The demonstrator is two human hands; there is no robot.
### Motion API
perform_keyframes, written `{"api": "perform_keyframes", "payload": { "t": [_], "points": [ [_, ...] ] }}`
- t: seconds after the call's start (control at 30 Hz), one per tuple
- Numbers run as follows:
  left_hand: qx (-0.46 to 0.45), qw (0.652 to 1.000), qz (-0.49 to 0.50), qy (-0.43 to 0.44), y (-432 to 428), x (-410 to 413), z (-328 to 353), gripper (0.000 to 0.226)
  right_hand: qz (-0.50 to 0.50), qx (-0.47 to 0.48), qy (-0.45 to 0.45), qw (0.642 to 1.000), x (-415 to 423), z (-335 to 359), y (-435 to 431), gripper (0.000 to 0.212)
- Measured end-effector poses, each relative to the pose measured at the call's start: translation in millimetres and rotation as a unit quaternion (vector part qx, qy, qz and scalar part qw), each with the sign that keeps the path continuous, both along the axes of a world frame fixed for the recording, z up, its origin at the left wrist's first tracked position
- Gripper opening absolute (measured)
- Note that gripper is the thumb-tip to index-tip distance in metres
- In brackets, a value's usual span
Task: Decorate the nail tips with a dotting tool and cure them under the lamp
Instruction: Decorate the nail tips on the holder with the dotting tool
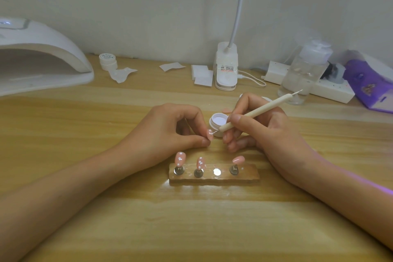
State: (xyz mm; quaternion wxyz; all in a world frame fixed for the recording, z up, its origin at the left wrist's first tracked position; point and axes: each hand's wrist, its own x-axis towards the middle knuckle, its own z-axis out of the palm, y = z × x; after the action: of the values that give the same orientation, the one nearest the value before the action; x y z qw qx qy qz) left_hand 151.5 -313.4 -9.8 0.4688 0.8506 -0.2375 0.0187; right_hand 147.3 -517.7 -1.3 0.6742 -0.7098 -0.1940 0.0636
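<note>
**A:** Head view. Left hand?

**B:** Left hand (170, 130) is low over the table (85, 187) with its fingers curled in. Thumb and fingertips pinch a pink nail tip (210, 135). Whatever the tip is mounted on is hidden behind the thumb.

**A:** Right hand?

**B:** Right hand (261, 134) is closed round the dotting tool (251, 114) in a pen grip, thumb and forefinger near the lower end. The shaft slants up to the right, and its second metal point sticks out past the knuckles. The lower point meets the held tip near its upper edge. It looks like contact, but it is too small to be sure.

**A:** Other tips?

**B:** The wooden holder block (244, 176) sits just in front of both hands, with three tips on metal stands.
- The left-stand tip (180, 158) and the middle-stand tip (200, 162) carry white dots.
- The right-stand tip (238, 159) is plain pink.
- A bare metal disc (216, 171) lies between the middle and right stands.

**A:** Supplies?

**B:** An open white jar (219, 120) stands just behind the held tip, between the hands. The curing lamp (42, 59) is at the far left of the table, well apart from the hands. A closed jar (108, 60) sits near it. Along the wall are wipes (203, 74), a desk lamp base (225, 66) and a pump bottle (304, 70).
</note>
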Motion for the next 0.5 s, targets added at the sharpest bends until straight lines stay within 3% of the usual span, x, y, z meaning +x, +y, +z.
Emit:
{"api": "perform_keyframes", "payload": {
  "t": [0.5],
  "points": [
    [0.0,1.0,0.002,0.0,-0.4,0.2,0.3,0.026,-0.001,-0.002,0.001,1.0,0.4,-0.2,0.0,0.018]
  ]
}}
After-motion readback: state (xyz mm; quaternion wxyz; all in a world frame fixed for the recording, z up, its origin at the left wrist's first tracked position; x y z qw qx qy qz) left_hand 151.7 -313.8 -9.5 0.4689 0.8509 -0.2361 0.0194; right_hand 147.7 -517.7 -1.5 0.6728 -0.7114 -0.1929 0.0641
